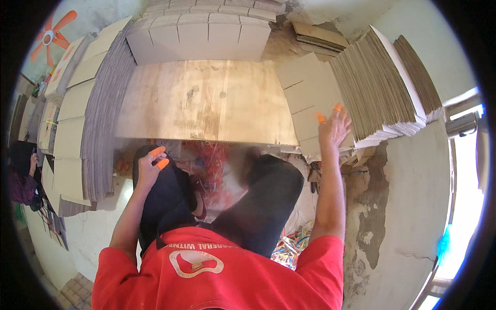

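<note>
My right hand (pixel 335 128) lies on a slotted flat cardboard sheet (pixel 305 95) at the right of the table, its fingers stretched out and apart. Orange covers sit on two of its fingertips. Right beside it leans a thick row of cardboard sheets (pixel 374 82) standing on edge. My left hand (pixel 149 169) is over my left knee, with nothing in it. Its thumb and a finger, both with orange covers, are apart; the other fingers are partly curled.
A wooden tabletop (pixel 206 101) lies ahead of my knees. Cardboard stacks stand at its left (pixel 95 113) and far side (pixel 199 39). An orange fan (pixel 49 37) is at the far left. Colourful strips (pixel 293 247) lie on the floor. Another person's hand (pixel 33 163) shows at the left edge.
</note>
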The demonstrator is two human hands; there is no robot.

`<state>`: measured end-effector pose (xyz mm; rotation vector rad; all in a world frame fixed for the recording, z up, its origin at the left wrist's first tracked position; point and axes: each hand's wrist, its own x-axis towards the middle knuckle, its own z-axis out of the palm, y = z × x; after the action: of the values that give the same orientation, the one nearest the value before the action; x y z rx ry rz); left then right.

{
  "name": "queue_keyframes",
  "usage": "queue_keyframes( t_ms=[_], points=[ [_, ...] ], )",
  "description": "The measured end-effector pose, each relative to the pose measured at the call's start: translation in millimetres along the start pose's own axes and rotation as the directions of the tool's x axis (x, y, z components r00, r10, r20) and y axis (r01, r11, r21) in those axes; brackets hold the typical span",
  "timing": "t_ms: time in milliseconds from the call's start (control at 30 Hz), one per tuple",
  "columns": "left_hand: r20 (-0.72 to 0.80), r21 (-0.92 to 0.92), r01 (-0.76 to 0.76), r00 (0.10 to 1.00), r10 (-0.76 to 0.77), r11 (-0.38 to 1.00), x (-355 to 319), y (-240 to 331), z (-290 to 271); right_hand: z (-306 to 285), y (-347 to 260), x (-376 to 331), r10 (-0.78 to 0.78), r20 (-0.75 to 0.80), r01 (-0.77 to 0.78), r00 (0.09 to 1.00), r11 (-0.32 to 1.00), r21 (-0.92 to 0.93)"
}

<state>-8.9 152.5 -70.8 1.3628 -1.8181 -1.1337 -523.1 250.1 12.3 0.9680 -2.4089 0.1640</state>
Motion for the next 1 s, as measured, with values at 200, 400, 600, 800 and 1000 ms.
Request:
queue_keyframes(
  t_ms=[200,400,600,800,1000],
  points=[
    [0.011,0.073,-0.042,0.999,0.042,0.996,6,-2,10,43,37,43,-0.016,0.212,0.055,0.977,0.981,-0.184],
    [-0.008,0.083,-0.058,0.998,0.058,0.995,6,-4,9,27,57,75,0.152,0.238,-0.168,0.959,0.985,0.048],
    [0.01,0.033,0.02,1.0,-0.02,0.999,16,-1,13,-48,9,71,0.268,0.009,-0.263,0.963,0.934,0.242],
    [0.004,0.102,-0.164,0.986,0.164,0.981,120,28,30,-84,-80,66,0.322,-0.186,-0.066,0.928,0.635,0.77],
    [0.008,0.282,-0.551,0.82,0.572,0.786,283,114,55,-64,-141,68,0.18,-0.286,0.128,0.941,0.593,0.795]
  ],
)
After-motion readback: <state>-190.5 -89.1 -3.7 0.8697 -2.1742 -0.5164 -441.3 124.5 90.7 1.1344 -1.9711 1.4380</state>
